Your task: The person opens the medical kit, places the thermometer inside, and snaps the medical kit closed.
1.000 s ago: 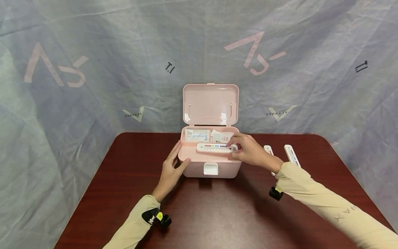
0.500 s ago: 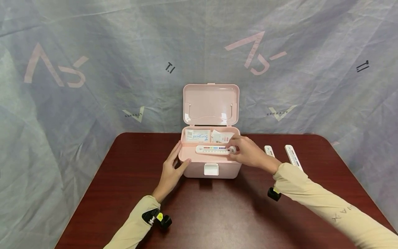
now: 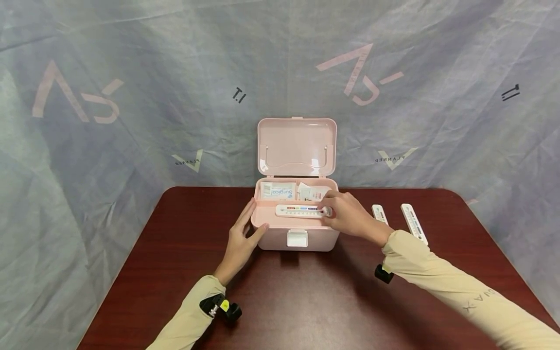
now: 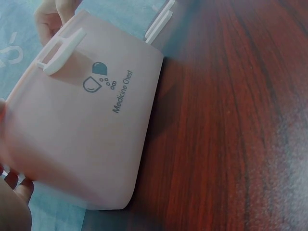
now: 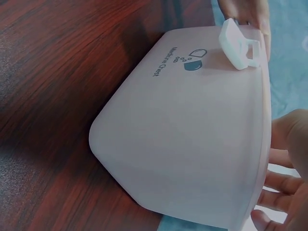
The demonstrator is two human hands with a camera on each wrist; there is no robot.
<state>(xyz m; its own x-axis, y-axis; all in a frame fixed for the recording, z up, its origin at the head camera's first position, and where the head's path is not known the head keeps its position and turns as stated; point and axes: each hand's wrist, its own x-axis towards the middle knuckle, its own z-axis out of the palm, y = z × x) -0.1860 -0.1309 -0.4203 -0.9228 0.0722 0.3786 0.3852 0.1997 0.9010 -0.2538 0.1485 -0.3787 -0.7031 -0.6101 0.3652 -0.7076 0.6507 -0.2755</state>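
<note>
A pink medicine chest (image 3: 297, 239) stands on the table with its lid (image 3: 296, 141) raised. My right hand (image 3: 350, 214) pinches the right end of a white strip thermometer (image 3: 294, 210), which lies lengthwise over the chest's front tray. Its coloured scale faces up, and the fingers cover part of that end. My left hand (image 3: 239, 245) rests on the chest's left side, its thumb at the front corner and its fingers stretched along the side. In both wrist views the chest's front, marked "Medicine Chest", hides most of what the fingers touch.
Behind the tray, one compartment holds a packet (image 3: 278, 190) marked "Surgical" and the other a white packet (image 3: 312, 192). Two thermometers lie right of the chest, one (image 3: 378, 213) partly behind my right arm, the other (image 3: 413, 223) farther right. A grey cloth (image 3: 210, 97) hangs behind the table.
The thermometer in my right hand has moved slightly left and lies a little lower over the tray. The right forearm has shifted a little left. The left hand has stayed in place.
</note>
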